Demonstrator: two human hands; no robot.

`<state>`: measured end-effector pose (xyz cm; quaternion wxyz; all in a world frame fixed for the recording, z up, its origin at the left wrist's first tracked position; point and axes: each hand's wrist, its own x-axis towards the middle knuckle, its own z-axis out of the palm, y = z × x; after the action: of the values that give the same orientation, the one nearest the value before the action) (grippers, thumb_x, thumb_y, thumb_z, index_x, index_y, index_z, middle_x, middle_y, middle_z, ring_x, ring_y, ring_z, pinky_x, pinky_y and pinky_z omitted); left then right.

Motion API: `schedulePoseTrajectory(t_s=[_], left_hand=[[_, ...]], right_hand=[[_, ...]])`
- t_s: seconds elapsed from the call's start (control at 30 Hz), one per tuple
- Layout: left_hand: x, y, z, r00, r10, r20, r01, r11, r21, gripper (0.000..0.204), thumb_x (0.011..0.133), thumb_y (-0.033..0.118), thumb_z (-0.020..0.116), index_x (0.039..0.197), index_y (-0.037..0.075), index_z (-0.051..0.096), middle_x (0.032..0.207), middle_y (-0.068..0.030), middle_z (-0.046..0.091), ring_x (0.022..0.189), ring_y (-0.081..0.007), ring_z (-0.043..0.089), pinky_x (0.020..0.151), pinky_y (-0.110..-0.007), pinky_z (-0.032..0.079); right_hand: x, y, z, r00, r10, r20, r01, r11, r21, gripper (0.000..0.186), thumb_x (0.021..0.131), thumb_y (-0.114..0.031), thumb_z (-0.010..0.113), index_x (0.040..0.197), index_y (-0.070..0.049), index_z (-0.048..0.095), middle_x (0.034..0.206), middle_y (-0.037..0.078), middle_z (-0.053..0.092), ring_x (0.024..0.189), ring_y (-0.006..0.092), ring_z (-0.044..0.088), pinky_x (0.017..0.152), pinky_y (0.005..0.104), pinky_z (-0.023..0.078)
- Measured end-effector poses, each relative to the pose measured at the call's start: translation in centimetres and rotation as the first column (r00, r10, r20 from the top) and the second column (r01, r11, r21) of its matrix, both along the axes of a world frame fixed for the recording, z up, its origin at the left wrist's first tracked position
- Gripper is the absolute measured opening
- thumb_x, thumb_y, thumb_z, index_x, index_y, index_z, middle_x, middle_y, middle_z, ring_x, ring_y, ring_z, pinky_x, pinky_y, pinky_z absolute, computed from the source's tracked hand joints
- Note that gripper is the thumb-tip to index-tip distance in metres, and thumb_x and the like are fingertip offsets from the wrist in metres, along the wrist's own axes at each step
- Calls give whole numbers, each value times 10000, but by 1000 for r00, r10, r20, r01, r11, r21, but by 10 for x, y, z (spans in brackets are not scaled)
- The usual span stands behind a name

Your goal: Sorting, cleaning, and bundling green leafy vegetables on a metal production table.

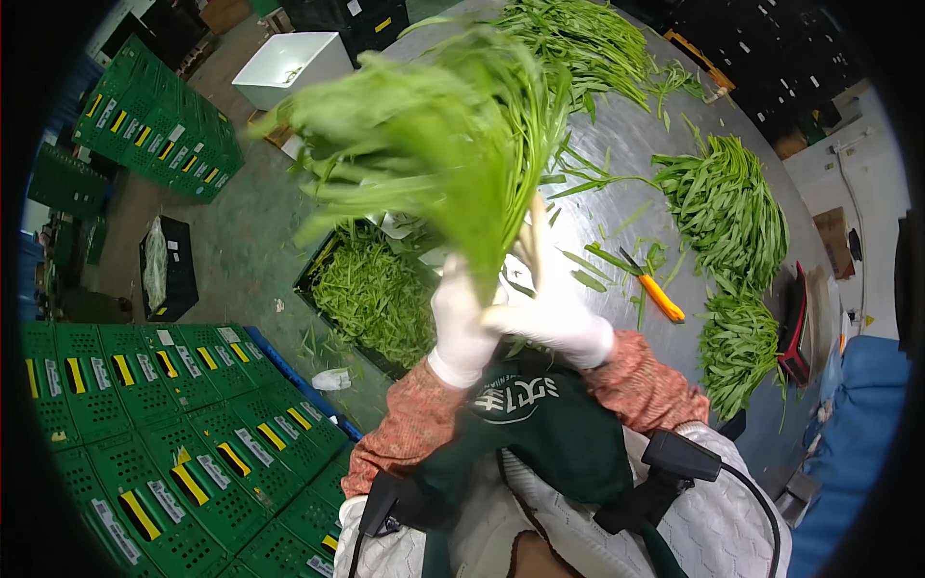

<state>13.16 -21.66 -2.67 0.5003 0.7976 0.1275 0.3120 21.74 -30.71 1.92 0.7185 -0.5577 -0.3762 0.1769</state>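
A large bunch of long-leaved water spinach (424,135) fans up and to the left in front of me, blurred by motion. My left hand (461,313), in a white glove, is closed around the narrow lower end of its stems. Close beside it is my white-gloved right hand (559,313), its fingers stretched out along the right side of the stems. Right of my hands, a knife (660,297) with a yellow-orange handle lies on the metal table (708,352), among loose leaves and cut stems.
More bunches of greens lie at the table's far end (588,43) and right side (723,207). A dark crate of loose greens (371,299) stands below my left hand. Stacked green crates (193,424) fill the lower left; a white bin (294,69) stands at the far left.
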Motion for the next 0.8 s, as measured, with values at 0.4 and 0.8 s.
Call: schedulePoseTrajectory(t_s=[0.4, 0.8], left_hand=[[3, -21, 57, 840, 488, -235, 61, 346, 936, 407, 763, 72, 537, 1142, -71, 502, 820, -73, 494, 705, -167, 531, 517, -236, 464], [-24, 8, 78, 932, -188, -309, 230, 967, 106, 511, 736, 124, 756, 1196, 3, 569, 930, -144, 654, 751, -181, 651, 613, -267, 509]], right_hand=[[16, 18, -30, 205, 358, -911, -123, 933, 338, 327, 888, -73, 530, 1194, 42, 537, 1095, 162, 626, 1006, 249, 611, 914, 375, 491], [48, -17, -41, 274, 305, -912, -241, 940, 242, 532, 831, -65, 548, 1336, -7, 390, 969, 76, 561, 880, 191, 570, 803, 365, 503]])
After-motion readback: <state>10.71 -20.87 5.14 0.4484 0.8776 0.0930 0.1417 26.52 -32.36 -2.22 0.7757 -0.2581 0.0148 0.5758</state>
